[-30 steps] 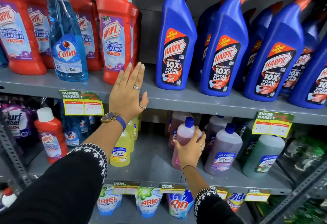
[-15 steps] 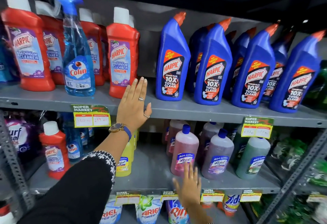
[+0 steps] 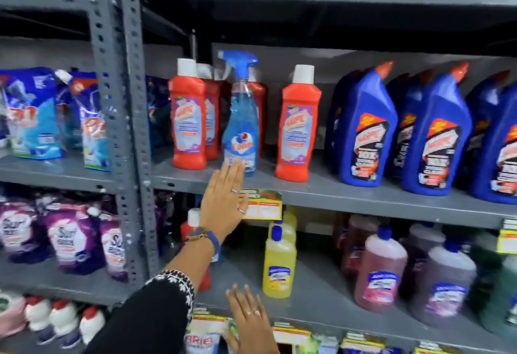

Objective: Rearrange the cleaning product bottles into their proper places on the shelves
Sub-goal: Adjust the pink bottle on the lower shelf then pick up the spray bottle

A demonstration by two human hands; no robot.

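A blue spray bottle (image 3: 240, 118) stands on the upper shelf (image 3: 321, 194) among red bathroom cleaner bottles (image 3: 188, 118), with another red bottle (image 3: 298, 124) to its right. My left hand (image 3: 223, 199) is open with flat fingers, its fingertips just under the spray bottle's base at the shelf edge. My right hand (image 3: 249, 320) is open and empty at the front edge of the lower shelf (image 3: 321, 311), left of a yellow bottle (image 3: 279, 264). A red bottle (image 3: 193, 230) on the lower shelf is mostly hidden behind my left wrist.
Blue toilet cleaner bottles (image 3: 366, 130) fill the upper shelf's right side. Pink bottles (image 3: 380, 269) and greyish ones stand on the lower right. A grey steel upright (image 3: 131, 130) divides off detergent pouches (image 3: 33, 116) on the left. A price tag (image 3: 263, 205) hangs beside my left hand.
The view has swung left and pulled back. My right hand let go of the pink bottle and dropped to the lower shelf's edge. My left hand now sits under the spray bottle.
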